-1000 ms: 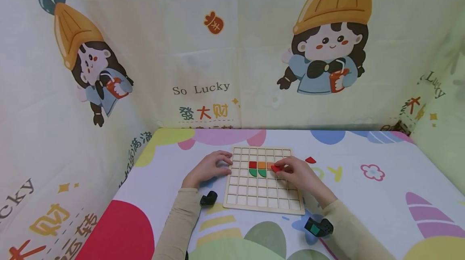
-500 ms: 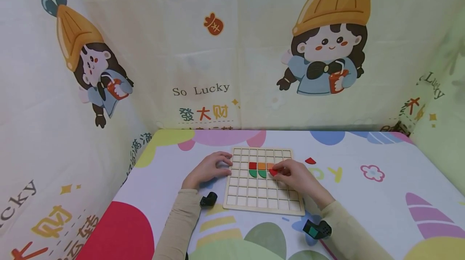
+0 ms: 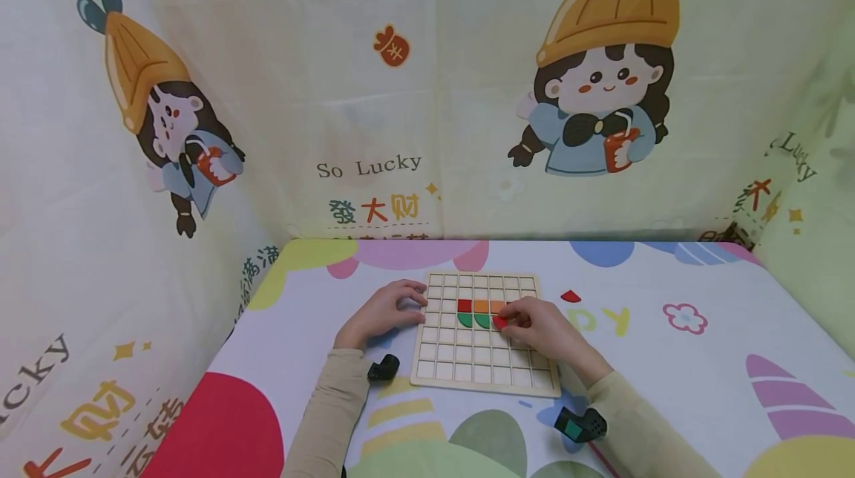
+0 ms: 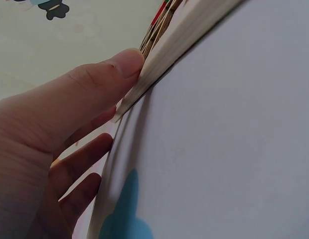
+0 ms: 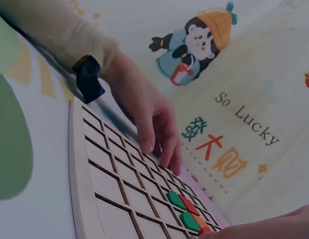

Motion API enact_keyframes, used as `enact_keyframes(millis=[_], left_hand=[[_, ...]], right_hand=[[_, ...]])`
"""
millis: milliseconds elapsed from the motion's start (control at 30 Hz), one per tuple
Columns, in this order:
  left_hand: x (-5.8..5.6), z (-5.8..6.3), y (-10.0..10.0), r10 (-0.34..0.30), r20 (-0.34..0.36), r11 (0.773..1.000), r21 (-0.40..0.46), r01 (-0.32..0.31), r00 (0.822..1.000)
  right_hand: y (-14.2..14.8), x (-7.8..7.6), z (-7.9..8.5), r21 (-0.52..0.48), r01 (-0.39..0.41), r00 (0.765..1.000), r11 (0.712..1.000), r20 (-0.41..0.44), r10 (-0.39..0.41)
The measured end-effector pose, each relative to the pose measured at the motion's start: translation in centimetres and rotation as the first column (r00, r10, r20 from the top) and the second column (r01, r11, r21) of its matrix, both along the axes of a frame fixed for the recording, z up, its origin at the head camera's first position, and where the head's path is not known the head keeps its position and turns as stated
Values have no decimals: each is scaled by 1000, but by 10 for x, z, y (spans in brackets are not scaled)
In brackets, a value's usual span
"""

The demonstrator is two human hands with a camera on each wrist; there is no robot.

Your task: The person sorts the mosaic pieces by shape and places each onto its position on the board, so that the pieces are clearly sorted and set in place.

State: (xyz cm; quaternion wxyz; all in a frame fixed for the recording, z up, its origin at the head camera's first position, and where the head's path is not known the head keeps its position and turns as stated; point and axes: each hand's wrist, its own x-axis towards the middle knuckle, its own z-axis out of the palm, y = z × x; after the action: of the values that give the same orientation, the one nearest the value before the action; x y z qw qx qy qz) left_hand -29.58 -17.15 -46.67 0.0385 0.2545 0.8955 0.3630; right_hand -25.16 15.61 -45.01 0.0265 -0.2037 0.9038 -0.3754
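In the head view a wooden grid board (image 3: 461,372) lies on the table. My left hand (image 3: 384,312) rests at its left edge, fingers loosely bent; in the left wrist view the thumb (image 4: 107,74) touches the board's side (image 4: 164,57). My right hand (image 3: 544,326) pinches a small red piece (image 3: 499,323) with a rounded edge, low over the grid, right of two green quarter-circle pieces (image 3: 482,320). Behind these sit a red square (image 3: 464,306) and an orange piece (image 3: 481,306); another orange piece (image 3: 497,306) is partly covered by my right fingertips.
A loose red fan-shaped piece (image 3: 571,296) lies on the table just right of the board. Black wrist cameras (image 3: 384,367) sit by both wrists. A printed cloth curtain (image 3: 467,129) closes off the back and sides of the patterned table (image 3: 668,374).
My right hand has shifted slightly left and toward me with the red piece, bringing it beside the green pieces. The left hand stays at the board's edge.
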Motion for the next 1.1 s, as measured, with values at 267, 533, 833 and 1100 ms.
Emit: enact_keyframes(millis=[267,533,833,1100], left_hand=[[2,0,1,5,3,1000,4,-5,1000],[1,1,0,-2,3,1000,-1,2,1000],[1,1,0,-4,-7,1000,-9,4,1000],[0,-1,1,12,4,1000,-3,-12,1000]], right_hand=[[-2,0,-3,44,-19,997,999,-67,22],[-3,-1,-7,65,3,995,998,-97,4],[-4,-2,-8,72,32,992,997,-126,-23],[-4,-1,-8,89,55,990,995,-137,-42]])
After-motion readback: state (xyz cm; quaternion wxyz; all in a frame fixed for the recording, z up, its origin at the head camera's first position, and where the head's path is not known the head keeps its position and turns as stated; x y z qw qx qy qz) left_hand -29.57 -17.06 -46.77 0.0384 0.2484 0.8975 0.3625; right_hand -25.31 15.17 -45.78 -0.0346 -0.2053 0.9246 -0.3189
